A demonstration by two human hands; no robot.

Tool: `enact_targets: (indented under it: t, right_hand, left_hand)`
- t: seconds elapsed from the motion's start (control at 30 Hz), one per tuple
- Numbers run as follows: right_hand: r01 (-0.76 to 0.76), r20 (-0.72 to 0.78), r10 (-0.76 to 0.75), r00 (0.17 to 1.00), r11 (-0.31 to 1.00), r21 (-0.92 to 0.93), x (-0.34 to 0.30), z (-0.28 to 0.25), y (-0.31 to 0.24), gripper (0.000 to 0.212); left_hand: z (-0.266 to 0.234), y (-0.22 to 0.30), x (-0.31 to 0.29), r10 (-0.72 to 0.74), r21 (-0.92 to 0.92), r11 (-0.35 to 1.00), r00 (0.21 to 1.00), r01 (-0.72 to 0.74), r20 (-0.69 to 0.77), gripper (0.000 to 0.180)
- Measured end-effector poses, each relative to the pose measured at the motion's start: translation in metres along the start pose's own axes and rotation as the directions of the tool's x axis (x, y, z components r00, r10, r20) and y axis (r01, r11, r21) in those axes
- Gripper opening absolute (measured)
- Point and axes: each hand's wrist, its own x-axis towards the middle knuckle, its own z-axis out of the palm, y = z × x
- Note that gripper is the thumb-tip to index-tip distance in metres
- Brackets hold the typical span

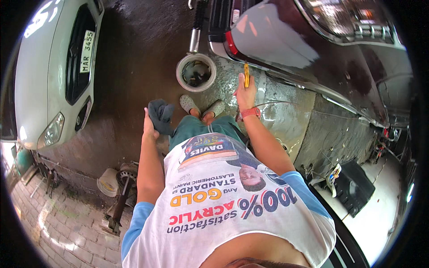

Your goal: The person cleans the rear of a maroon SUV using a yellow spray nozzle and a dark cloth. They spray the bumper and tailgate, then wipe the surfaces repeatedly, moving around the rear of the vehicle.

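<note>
The right hand (245,91) is closed around a slim yellow tool (246,74), which stands upright out of the fist with its tip just beside the lower edge of the dark red car (313,53); a red wristband (248,112) sits on that wrist. The left hand (149,126) is clenched on a bunched dark grey cloth (161,115), which hangs beside the left thigh, near the person's two feet in grey clogs (202,106). Just beyond the feet a round white bucket (196,72) stands on the wet concrete floor (134,67), dark inside with what looks like water, and a metal rod (195,38) rises behind its far rim. The dark red car fills the upper right, its painted flank wet and glossy. Well apart on the left stands a white car (44,76), front end towards the person. Lower left, a small pale tub (107,182) and rusty metal parts (121,196) lie at the edge of a brick paving (58,223).
</note>
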Motion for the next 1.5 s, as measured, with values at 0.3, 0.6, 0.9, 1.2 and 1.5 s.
enact_targets:
  t: [0.3,0.6,0.9,1.2,1.5]
  right_hand:
    - [-0.117,-0.018,0.135,0.991,0.910,0.397,0.058,-0.131,0.079,0.048]
    - [-0.263,0.184,0.202,0.962,0.869,0.420,0.069,-0.128,0.071,0.051]
    - [-0.074,0.227,0.017,0.974,0.967,0.243,0.051,-0.075,0.047,0.053]
    - [0.048,0.205,-0.063,0.977,0.996,0.078,0.033,-0.023,0.017,0.054]
    - [0.106,0.084,-0.094,0.992,0.982,-0.156,0.033,0.043,-0.023,0.050]
  left_hand:
    - [0.134,0.010,-0.020,0.064,0.032,0.997,0.961,-0.075,0.270,0.096]
    - [0.155,-0.033,-0.047,0.146,-0.120,0.986,0.944,-0.115,0.295,0.094]
    - [0.129,-0.070,-0.074,0.209,-0.207,0.964,0.958,-0.168,0.195,0.096]
    - [0.107,-0.064,-0.063,0.256,-0.296,0.937,0.942,-0.186,0.217,0.101]
    - [0.119,-0.007,-0.029,0.179,-0.258,0.959,0.953,-0.114,0.245,0.101]
